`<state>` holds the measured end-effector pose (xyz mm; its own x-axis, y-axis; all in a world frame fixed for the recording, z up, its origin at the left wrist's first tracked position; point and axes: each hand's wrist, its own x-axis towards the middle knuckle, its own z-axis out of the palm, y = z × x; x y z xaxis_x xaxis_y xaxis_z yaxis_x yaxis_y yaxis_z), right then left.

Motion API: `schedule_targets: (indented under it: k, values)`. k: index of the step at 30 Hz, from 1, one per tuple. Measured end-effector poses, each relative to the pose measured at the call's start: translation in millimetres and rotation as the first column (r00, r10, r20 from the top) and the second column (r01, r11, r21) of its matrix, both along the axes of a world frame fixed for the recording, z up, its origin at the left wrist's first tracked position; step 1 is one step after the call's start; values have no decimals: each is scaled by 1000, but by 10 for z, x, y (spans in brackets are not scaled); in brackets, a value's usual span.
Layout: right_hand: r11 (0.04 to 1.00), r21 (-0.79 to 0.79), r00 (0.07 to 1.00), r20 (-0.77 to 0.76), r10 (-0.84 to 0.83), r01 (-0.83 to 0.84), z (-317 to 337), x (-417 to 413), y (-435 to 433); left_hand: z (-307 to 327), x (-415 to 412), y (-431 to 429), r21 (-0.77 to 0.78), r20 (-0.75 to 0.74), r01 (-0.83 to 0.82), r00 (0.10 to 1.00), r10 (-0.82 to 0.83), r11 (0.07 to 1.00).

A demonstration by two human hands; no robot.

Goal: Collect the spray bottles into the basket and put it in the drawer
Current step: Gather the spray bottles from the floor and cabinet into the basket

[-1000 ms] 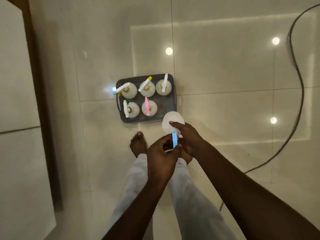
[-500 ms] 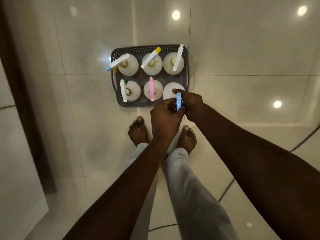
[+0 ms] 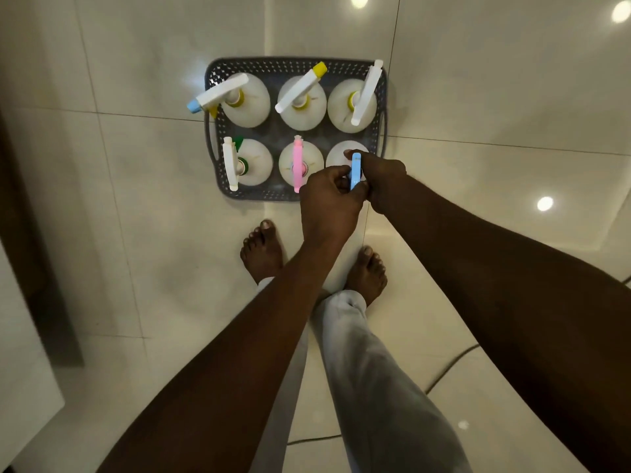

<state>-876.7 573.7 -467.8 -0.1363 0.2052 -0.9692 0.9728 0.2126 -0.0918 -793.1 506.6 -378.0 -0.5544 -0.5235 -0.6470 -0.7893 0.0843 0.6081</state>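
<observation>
Over the grey basket (image 3: 295,66), both hands (image 3: 353,186) grip the blue-topped spray bottle (image 3: 355,169), now lowered into the last slot.

Six spray bottles (image 3: 297,101) in basket (image 3: 383,129) on floor (image 3: 478,97), ahead of feet (image 3: 262,249)

Place: home interior, prob. a room w/ built-in storage
Floor (image 3: 478,97): large glossy cream tiles, thin grout lines, ceiling spot lights reflected as bright dots
Cabinet (image 3: 20,353): pale flat front w/ dark wood edge at left, stands on the floor
Feet (image 3: 263,250): bare, person in light trousers, indoors
Cable (image 3: 447,370): thin dark cord lying loose across tiles, lower right
Basket (image 3: 382,97): grey perforated plastic household type, on floor, w/ spray bottles (image 3: 302,104)
</observation>
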Motion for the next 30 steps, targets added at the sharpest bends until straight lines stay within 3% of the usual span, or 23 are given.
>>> schedule_targets:
  k: [12, 16, 18, 22, 26, 30]
  values:
    - [999, -30, 999, 26, -29, 29, 126, -82, 1, 190, -54, -59, -9, 46, -8, 999, 8, 1000]
    - [995, -70, 998, 9, -67, 67, 291, -76, 175, 489, 170, -235, -83, -34, 27, 999, -29, 996]
    - [998, -23, 998, -32, -55, 54, 346, -78, 268, 620, 365, -389, -116, -66, 29, 997, -37, 993]
    - [983, 110, 980, -121, 160, -147, 395, -122, 456, 649, 816, -852, -238, -12, 46, 999, -50, 970]
    - [980, 134, 951, -255, 175, -145, 335, -188, 599, 418, 1142, -1496, -347, 93, 57, 995, -26, 936]
    - [974, 150, 916, -340, 212, -169, 181, -277, 564, -6, 1080, -2051, -312, 135, 19, 990, 25, 950]
